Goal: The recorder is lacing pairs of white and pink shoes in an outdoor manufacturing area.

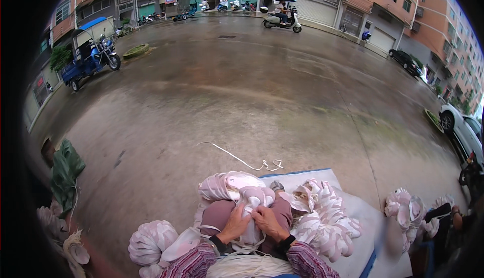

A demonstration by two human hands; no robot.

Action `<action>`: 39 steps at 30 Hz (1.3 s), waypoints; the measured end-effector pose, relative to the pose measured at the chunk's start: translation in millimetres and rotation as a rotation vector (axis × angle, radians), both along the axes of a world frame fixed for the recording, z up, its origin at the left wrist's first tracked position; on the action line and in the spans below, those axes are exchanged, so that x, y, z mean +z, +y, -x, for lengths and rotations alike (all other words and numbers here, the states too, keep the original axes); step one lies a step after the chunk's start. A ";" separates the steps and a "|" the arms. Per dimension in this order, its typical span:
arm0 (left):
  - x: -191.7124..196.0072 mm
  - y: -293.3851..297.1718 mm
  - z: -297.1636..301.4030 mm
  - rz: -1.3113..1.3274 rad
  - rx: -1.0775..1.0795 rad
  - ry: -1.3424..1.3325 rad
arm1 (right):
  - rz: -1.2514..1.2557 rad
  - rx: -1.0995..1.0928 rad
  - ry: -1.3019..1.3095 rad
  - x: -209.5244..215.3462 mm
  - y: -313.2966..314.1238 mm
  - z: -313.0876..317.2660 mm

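- Along the bottom edge of the frame, at centre, a mass of pale strips (247,268) lies between two striped sleeves, the left sleeve (191,263) and the right sleeve (311,262).
- Just above, at lower centre, the left hand (236,226) and the right hand (269,223) come in from either side, nearly touching.
- Between them, over the lap, is a pink-and-white bundle (257,196). Its long axis runs roughly up and down the frame, with the rounded end above the grip and the rest below, between the wrists.
- Both hands are about equally near, and each touches the bundle; each grip is closed, pinching at its narrow middle. Whether cloth or a thin strip is pinched is too small to tell.
- Just upper left of the hands sits another pale bundle (229,183); farther to the lower left, a round bundle (153,241).
- Right of the hands, a heap of similar bundles (327,227) rests on a whitish sheet (370,215).
- Beyond, mid-frame, a loose white strip (233,155) lies on wet pavement (227,106).
- At top centre, a scooter (282,21) passes; upper left, a blue three-wheeler (91,58).
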State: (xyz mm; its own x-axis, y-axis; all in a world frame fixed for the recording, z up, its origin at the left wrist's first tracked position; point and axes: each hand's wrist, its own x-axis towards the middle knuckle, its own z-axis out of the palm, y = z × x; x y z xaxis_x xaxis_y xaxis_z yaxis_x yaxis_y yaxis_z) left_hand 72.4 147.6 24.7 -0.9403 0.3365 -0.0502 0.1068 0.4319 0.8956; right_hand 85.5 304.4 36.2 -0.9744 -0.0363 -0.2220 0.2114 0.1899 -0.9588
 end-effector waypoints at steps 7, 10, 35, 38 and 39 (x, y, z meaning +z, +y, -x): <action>-5.1 -0.5 -3.9 -0.077 -0.037 0.003 | -0.015 0.021 -0.054 16.8 1.6 -6.2; -8.6 0.1 -7.7 -0.062 -0.058 0.109 | -0.286 0.053 0.184 12.6 7.7 -5.5; 8.3 2.9 -1.2 0.133 -0.246 0.210 | -0.237 -0.092 0.211 15.3 15.6 -17.0; 11.6 3.0 0.2 0.142 -0.258 0.218 | -0.209 -0.040 0.308 17.0 17.7 -13.4; 12.2 0.5 0.1 0.150 -0.266 0.224 | -0.199 -0.031 0.299 15.3 16.7 -11.5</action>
